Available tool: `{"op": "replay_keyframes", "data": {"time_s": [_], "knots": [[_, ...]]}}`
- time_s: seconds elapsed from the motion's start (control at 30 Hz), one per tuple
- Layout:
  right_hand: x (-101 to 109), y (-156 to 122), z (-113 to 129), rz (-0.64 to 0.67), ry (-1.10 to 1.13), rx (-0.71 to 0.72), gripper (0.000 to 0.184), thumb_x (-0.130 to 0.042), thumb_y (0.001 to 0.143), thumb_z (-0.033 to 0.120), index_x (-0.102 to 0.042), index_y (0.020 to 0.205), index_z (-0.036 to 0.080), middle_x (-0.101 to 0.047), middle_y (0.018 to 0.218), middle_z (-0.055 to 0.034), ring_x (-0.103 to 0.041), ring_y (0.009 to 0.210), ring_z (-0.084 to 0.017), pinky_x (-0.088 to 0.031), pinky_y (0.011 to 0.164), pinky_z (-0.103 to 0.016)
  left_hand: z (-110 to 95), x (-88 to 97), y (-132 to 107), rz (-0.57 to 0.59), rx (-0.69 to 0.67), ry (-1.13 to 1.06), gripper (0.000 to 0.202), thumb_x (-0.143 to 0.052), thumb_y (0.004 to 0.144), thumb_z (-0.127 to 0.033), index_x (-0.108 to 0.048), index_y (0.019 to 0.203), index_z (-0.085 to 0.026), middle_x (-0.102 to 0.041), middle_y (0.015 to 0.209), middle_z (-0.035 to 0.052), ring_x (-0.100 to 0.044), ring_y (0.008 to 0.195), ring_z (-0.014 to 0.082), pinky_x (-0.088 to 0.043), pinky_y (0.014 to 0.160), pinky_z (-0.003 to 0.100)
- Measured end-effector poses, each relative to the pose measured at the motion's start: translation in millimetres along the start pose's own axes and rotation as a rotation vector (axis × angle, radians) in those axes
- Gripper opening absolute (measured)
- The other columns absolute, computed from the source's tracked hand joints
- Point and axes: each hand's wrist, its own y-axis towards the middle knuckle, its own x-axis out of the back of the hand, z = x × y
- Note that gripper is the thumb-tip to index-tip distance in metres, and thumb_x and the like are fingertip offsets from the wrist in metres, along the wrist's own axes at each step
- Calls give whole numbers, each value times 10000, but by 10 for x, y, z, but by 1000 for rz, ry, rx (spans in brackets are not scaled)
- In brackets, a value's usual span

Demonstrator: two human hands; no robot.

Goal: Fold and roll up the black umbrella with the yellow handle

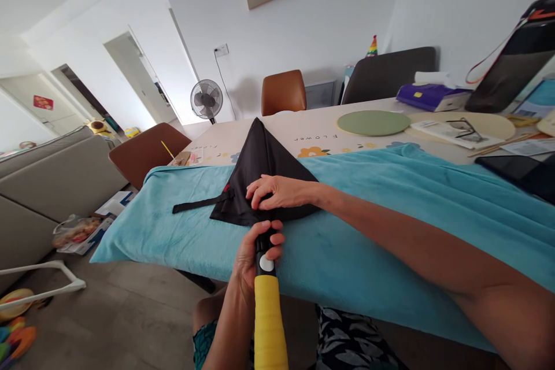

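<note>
An umbrella with a black canopy (264,156) lies on the turquoise blanket, its fabric drawn into a triangle pointing away from me. Its yellow-wrapped handle (269,318) runs toward my body, with a white button (266,263) on the black collar. My left hand (255,248) is closed around that black part, just below the canopy edge. Resting on the fabric above it, my right hand (277,192) has its fingers bent and apart; its fingertips touch the canopy. A black strap (202,203) stretches out left from the canopy.
The turquoise blanket (173,231) covers the near side of the table (260,133). Farther back are a green round mat (373,122), glasses (466,129) on papers and a purple box (429,96). A dark tablet-like object (520,173) lies at right. Chairs and a fan (207,99) stand beyond.
</note>
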Motion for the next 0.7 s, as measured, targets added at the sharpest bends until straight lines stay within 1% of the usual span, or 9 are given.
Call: {"op": "replay_keyframes", "data": {"time_s": [0.1, 0.23, 0.33, 0.4, 0.47, 0.5, 0.57, 0.63, 0.7], "knots": [[-29, 7, -5, 75, 26, 1, 156, -553, 788, 240, -709, 790, 220, -619, 1082, -16, -465, 1161, -191, 37, 1093, -415, 20, -36, -10, -13, -81, -42, 121, -536, 811, -230, -462, 853, -144, -455, 711, -5, -438, 498, 36, -282, 307, 92], [-97, 19, 2, 134, 60, 3, 161, -554, 805, 291, -704, 828, 239, -641, 1070, -3, -419, 1216, -198, 127, 1078, -443, 39, -79, -32, 0, -102, -59, 175, -564, 815, -261, -469, 866, -123, -482, 749, 2, -446, 507, 33, -331, 323, 101], [-160, 15, 51, 147, 128, 9, 168, -544, 791, 239, -707, 830, 241, -679, 918, 38, -540, 1079, -168, 84, 1109, -384, 43, -77, -42, -10, -101, -31, 183, -594, 796, -249, -454, 807, -132, -442, 696, -24, -373, 448, 12, -334, 337, 107], [-170, 12, 88, 110, 221, -1, 184, -541, 767, 202, -708, 842, 222, -685, 868, 40, -597, 962, -151, -112, 1114, -348, 41, -62, -45, -1, -111, -27, 157, -576, 798, -206, -436, 769, -140, -402, 651, -40, -341, 424, 6, -302, 330, 103], [-121, 14, 83, -3, 329, -32, 198, -531, 759, 201, -696, 869, 196, -690, 860, 16, -619, 901, -150, -338, 1003, -315, 36, -40, -45, 9, -72, -30, 152, -542, 806, -187, -414, 732, -150, -318, 576, -64, -302, 394, 9, -273, 321, 102], [-70, 15, 51, -98, 362, -58, 198, -527, 758, 204, -686, 875, 182, -691, 856, 3, -625, 881, -151, -407, 923, -293, 33, -29, -45, 13, -43, -33, 161, -529, 808, -191, -402, 716, -157, -264, 547, -77, -279, 380, 12, -265, 320, 103], [84, 5, -85, -348, 328, -140, 185, -528, 748, 198, -668, 862, 160, -690, 829, -17, -636, 825, -148, -455, 810, -257, 26, -11, -44, 28, 2, -41, 178, -517, 809, -210, -382, 702, -170, -187, 522, -89, -243, 362, 19, -258, 318, 105], [283, -42, -301, -616, 157, -264, 157, -527, 732, 171, -660, 812, 152, -684, 793, -25, -633, 753, -138, -454, 747, -232, 20, 1, -44, 54, 13, -54, 175, -514, 806, -212, -375, 706, -174, -178, 518, -91, -247, 361, 23, -263, 321, 106], [477, -132, -546, -753, -83, -471, 140, -516, 716, 140, -655, 737, 143, -666, 713, -29, -615, 676, -140, -436, 668, -225, 18, 9, -44, 87, 20, -68, 164, -512, 802, -204, -378, 715, -171, -193, 516, -90, -271, 367, 25, -276, 327, 105]]}}
